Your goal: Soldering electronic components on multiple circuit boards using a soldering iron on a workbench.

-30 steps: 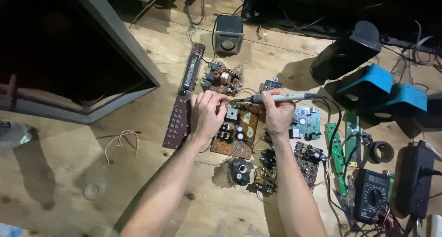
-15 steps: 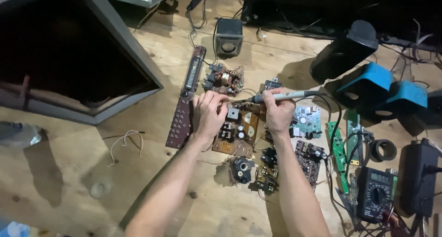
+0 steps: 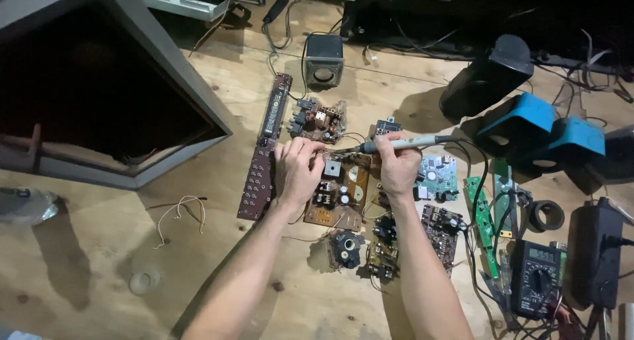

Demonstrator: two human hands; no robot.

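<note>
**Soldering iron tip on the brown board, left hand steadying**

Far left on the wooden table stands a big dark open box, with a loose loop of pale wire lying in front of it. Next comes a long narrow brown strip board, which runs just beside the left hand. That hand lies curled, fingers bent down onto the left edge of the brown circuit board; whether it pinches a wire or merely presses the board, I cannot tell.

The right hand is closed around a soldering iron, held like a pen, tip pointing left to the board's top edge near the left fingertips.

To do this well, I judge, the left hand should keep the board flat and its fingers off the hot tip, while the right rests its heel for a steady, brief touch on the joint.

Further right lie a green board, a black meter and two blue-topped speakers.

Against the earlier pictures, both hands and the iron sit in nearly the same place on the board; only the view has shifted slightly, with the box showing a little less.
</note>
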